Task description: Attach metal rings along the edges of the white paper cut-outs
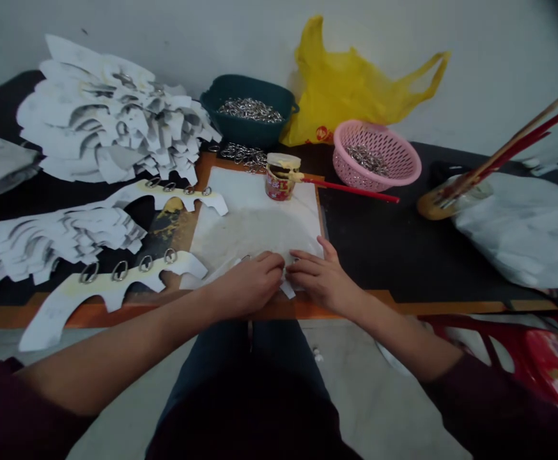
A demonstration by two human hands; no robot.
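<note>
A white scalloped cut-out piece (286, 289), mostly hidden under my hands, lies at the table's front edge. The closed fingers of my left hand (259, 281) grip it. My right hand (317, 276) meets it from the other side, fingers pinched at the piece and little finger raised. A bit of metal ring shows by each hand. Beneath is a pale work sheet (254, 223). To the left lies a similar white piece (139, 279) with several oval metal rings along its yellowish, glue-smeared edge. Another ringed piece (178, 191) rests behind it.
A glue cup (280, 185) holds a red stick (355, 190). Metal rings fill a green basin (248, 131) and a pink basket (379, 153). White cut-outs (116, 121) are piled at left. Also here: a yellow bag (346, 89), a white plastic bag (523, 223) and a red stool (547, 358).
</note>
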